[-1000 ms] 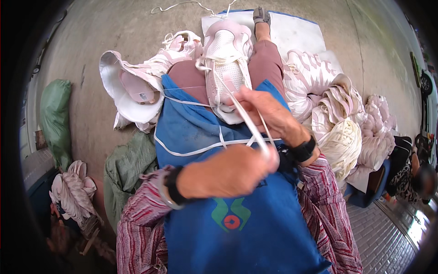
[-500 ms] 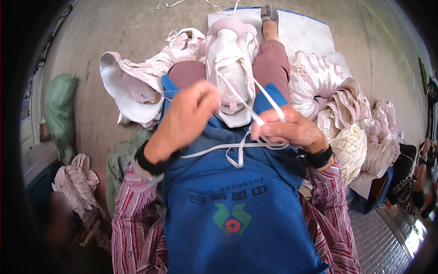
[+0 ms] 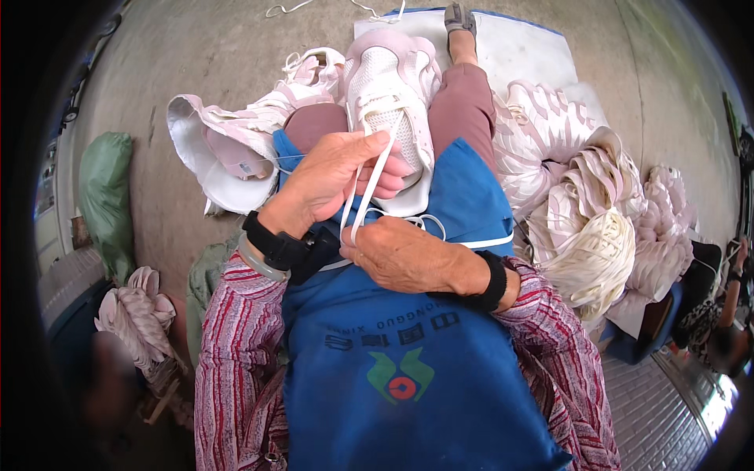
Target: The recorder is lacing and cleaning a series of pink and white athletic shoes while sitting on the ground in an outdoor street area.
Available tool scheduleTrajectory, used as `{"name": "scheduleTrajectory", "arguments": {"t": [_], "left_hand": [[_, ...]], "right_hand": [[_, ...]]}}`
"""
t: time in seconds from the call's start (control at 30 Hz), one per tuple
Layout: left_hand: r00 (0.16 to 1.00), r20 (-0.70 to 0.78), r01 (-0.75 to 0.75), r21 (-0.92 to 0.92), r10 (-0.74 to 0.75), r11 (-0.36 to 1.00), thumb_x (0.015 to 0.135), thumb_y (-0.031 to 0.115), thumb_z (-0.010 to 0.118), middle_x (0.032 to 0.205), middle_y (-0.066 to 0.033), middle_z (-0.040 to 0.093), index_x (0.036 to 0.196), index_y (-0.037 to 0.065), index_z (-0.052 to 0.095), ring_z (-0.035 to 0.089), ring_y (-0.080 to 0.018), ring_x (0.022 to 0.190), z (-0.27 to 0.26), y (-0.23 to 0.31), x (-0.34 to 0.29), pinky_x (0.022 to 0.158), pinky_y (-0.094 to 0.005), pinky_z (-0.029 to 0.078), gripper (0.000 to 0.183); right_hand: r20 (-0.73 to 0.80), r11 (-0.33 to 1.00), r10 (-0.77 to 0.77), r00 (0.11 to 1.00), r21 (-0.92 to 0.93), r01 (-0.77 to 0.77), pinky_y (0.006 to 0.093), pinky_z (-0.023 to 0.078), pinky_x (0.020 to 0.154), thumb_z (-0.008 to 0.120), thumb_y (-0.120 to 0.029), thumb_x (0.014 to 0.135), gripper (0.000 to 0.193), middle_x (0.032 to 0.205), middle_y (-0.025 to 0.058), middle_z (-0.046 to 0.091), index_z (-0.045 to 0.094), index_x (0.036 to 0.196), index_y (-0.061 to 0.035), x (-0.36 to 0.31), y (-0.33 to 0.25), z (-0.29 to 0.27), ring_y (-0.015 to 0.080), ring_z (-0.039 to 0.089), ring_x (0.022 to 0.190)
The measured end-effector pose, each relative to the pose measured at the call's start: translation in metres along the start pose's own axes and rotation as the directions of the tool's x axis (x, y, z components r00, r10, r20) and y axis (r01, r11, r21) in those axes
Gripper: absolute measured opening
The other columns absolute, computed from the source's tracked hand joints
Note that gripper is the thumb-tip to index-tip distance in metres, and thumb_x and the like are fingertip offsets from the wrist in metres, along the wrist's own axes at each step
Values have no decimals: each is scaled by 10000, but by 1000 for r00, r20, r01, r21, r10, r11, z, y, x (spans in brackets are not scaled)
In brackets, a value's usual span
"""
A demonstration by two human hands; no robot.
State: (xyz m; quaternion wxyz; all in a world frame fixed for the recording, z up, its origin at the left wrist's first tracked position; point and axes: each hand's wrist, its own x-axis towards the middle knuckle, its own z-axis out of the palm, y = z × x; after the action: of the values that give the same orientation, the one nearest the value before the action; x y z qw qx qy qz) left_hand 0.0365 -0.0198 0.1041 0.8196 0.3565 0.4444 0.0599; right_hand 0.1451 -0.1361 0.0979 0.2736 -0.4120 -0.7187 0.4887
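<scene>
A white and pink shoe upper (image 3: 390,67) lies over my lap, its tongue end toward me. White shoelaces (image 3: 369,184) run from its eyelets down to my hands in two taut strands. My left hand (image 3: 345,169) is at the near left edge of the upper, thumb on the laces and fingers curled behind them. Closer to me, my right hand (image 3: 412,255) is closed round the lower part of the same laces. Its fingertips are partly hidden. A loose lace loop rests on the blue apron (image 3: 345,377) beyond the right hand.
More white and pink uppers (image 3: 259,129) lie at my left knee. Bundled uppers (image 3: 542,133) and a hank of cream laces (image 3: 601,255) are piled on the right. A green sack (image 3: 106,204) stands far left; a white sheet (image 3: 522,51) covers floor ahead.
My right hand has moved left and slightly toward me, bringing the laces across. My left hand has shifted right and now holds the laces too. The upper has barely moved.
</scene>
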Motion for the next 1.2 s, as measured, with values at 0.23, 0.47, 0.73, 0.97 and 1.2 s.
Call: {"name": "scheduleTrajectory", "arguments": {"t": [0.23, 0.47, 0.73, 0.97, 1.2], "left_hand": [[991, -4, -122, 320, 130, 940, 949, 257, 558, 600, 47, 443, 946, 27, 569, 385, -23, 443, -16, -17, -4, 412, -173, 382, 230], [969, 48, -226, 561, 241, 797, 960, 221, 508, 633, -58, 549, 907, -24, 573, 469, -112, 531, -17, -23, -5, 478, -297, 398, 259], [964, 19, -180, 779, 264, 601, 978, 296, 395, 682, -214, 571, 819, -38, 565, 553, -369, 630, -18, -30, -23, 621, -434, 438, 407], [911, 286, -365, 895, 297, 256, 964, 189, 408, 702, -223, 580, 714, -28, 536, 585, -416, 689, -10, -59, -12, 606, -462, 481, 355], [970, 142, -227, 826, 199, 517, 972, 259, 375, 659, -219, 569, 821, -23, 628, 585, -359, 621, -10, -51, -22, 642, -421, 460, 408]], "right_hand": [[93, 993, 113, 989, -48, -109, 418, 483, 640, 604, -110, 856, 145, 778, 195, 600, 576, 947, 0, -24, 13, -32, 354, 613, 724], [-604, 922, 88, 792, -252, -295, 434, 497, 636, 609, -148, 836, 319, 853, 191, 598, 556, 1137, -59, 4, 25, -57, 371, 618, 717], [-470, 723, 15, 883, -605, -334, 361, 497, 466, 605, -164, 839, 432, 846, 135, 556, 481, 1252, -151, 15, 38, -49, 297, 621, 573], [-393, 641, 12, 919, -702, -308, 349, 495, 467, 598, -114, 801, 418, 824, 125, 546, 505, 1206, -154, 22, 44, -44, 274, 628, 579], [-552, 851, 31, 834, -423, -312, 404, 489, 571, 587, -151, 863, 386, 858, 128, 529, 512, 1242, -150, 12, 42, -56, 329, 585, 650]]}}
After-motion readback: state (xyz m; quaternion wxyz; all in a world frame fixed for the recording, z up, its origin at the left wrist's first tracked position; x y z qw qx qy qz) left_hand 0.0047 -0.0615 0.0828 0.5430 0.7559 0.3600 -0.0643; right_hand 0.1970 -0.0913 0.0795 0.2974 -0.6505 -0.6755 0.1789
